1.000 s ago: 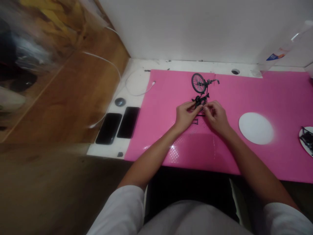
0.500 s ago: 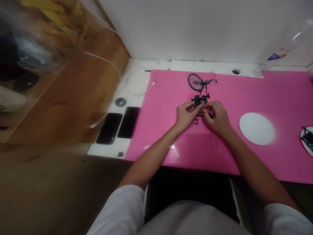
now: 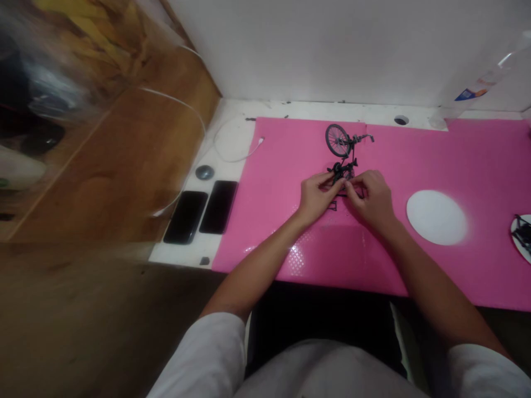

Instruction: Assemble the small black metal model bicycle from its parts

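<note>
A small black model bicycle (image 3: 342, 152) stands on the pink mat (image 3: 282, 182), its one fitted wheel (image 3: 334, 140) at the far end and the handlebar to the right. My left hand (image 3: 316, 194) pinches the near end of the frame from the left. From the right, my right hand (image 3: 371, 200) closes its fingers on the same end. What the fingertips grip there is partly hidden. A small black part (image 3: 332, 206) lies on the mat between my hands.
A white round plate (image 3: 436, 217) lies on the mat to the right, and another with black parts (image 3: 522, 236) at the right edge. Two dark phones (image 3: 201, 213), a grey puck (image 3: 204, 172) and a white cable (image 3: 232, 149) lie left of the mat.
The model's wheel end dipped left half a second ago and is back up and to the right now. Both hands have stayed pinched at the near end of the frame.
</note>
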Motion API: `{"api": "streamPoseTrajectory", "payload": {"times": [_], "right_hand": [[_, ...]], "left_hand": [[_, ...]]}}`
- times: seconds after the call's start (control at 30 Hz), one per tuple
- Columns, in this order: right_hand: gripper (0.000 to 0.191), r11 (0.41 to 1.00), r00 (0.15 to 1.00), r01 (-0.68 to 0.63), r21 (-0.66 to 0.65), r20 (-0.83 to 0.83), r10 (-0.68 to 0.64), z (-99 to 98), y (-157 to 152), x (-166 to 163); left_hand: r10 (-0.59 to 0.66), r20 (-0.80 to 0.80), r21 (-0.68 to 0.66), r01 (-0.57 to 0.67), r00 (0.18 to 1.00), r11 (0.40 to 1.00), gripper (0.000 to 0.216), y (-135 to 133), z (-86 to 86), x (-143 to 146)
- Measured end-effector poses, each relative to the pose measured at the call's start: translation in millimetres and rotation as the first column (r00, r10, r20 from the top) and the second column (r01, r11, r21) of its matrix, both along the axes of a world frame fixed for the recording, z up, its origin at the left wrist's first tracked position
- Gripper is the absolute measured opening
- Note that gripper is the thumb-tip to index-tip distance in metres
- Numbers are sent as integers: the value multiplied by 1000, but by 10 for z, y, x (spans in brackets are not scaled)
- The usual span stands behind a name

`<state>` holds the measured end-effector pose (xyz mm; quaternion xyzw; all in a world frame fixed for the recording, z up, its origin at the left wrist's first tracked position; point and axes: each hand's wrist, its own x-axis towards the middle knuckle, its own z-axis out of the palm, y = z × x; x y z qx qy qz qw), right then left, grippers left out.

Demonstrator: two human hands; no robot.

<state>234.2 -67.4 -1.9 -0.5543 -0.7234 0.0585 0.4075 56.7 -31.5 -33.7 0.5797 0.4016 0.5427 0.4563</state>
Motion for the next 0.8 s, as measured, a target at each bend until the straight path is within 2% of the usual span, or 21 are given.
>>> {"api": "streamPoseTrajectory", "payload": {"times": [0.3, 0.57, 0.8], "right_hand": [[50, 995, 999, -27, -96, -38, 23, -108, 59, 47], [46, 993, 995, -64, -103, -81, 56, -102, 64, 51], [60, 989, 994, -72, -128, -89, 60, -93, 74, 58]], "left_hand": [[-19, -14, 16, 19, 1000, 1000, 40, -22, 17, 3], [3, -15, 54, -2, 1000, 999, 42, -22, 24, -6], [21, -45, 73, -17, 999, 997, 40, -33, 51, -5]]}}
